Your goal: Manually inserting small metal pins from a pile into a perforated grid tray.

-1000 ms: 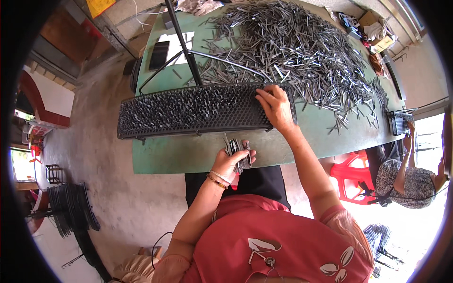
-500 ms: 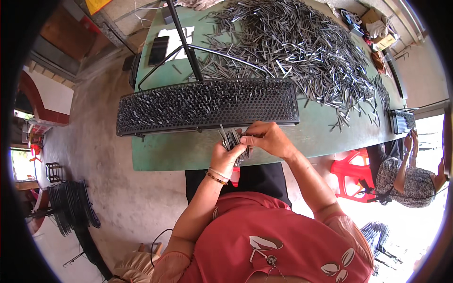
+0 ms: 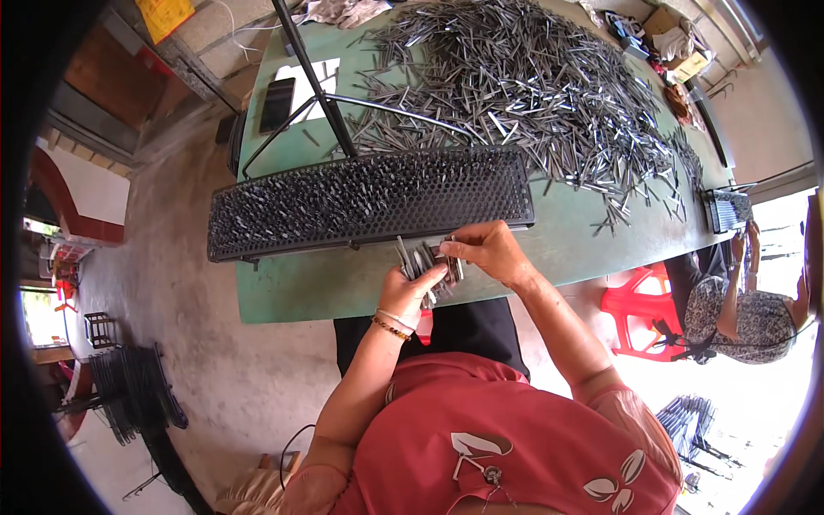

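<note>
A loose bundle of thin, flat grey metal strips [image 3: 418, 263] is gripped in my left hand [image 3: 400, 294], thumb across it. My right hand [image 3: 489, 251] pinches at strips on the bundle's right side with thumb and forefinger. Just beyond both hands, a long black perforated rack [image 3: 476, 193] stands on the green table [image 3: 279, 296]. Many of its holes hold upright strips, densest on the left; the right part shows mostly bare holes. A large heap of similar strips [image 3: 532, 86] covers the far side of the table.
A black metal frame [image 3: 313, 73] rises behind the rack. A dark phone [image 3: 277, 105] lies by white paper at the far left. To the right, another person [image 3: 742, 322] works at a smaller rack [image 3: 727, 211] near a red stool [image 3: 639, 313]. Black racks [image 3: 133, 386] stand at the left.
The view has shifted slightly, so the rack and table appear a little lower at the left. My right fingers now pinch strips at the bundle's right edge; my left hand keeps its hold.
</note>
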The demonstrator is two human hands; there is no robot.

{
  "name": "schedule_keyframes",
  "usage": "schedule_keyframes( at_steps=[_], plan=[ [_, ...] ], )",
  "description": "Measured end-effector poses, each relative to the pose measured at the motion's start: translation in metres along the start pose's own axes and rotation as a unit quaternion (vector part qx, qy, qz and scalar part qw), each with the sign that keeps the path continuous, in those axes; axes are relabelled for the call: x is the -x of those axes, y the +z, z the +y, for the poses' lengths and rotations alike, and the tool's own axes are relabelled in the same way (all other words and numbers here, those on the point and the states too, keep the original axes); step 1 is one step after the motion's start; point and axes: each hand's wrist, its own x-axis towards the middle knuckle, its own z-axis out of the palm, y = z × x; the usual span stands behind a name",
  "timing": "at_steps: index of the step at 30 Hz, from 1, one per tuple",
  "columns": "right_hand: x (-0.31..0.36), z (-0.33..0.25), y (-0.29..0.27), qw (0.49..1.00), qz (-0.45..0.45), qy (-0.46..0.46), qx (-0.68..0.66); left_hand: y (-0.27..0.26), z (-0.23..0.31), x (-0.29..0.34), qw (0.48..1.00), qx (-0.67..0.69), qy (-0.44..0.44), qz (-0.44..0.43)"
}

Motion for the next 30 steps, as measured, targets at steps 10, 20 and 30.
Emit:
schedule_keyframes(
  at_steps=[10,20,30],
  plan=[
    [-0.009,-0.008,-0.016,0.991,0.118,-0.046,-0.034,0.006,-0.002,-0.001,0.999,0.037,0.001,0.028],
    [-0.074,-0.001,-0.047,0.933,0.27,-0.206,0.117,0.013,-0.002,0.005,0.999,0.031,-0.042,0.016],
    [-0.076,0.013,-0.041,0.912,0.275,-0.275,0.129,0.014,-0.001,0.005,0.998,0.049,-0.045,0.021]
  ],
)
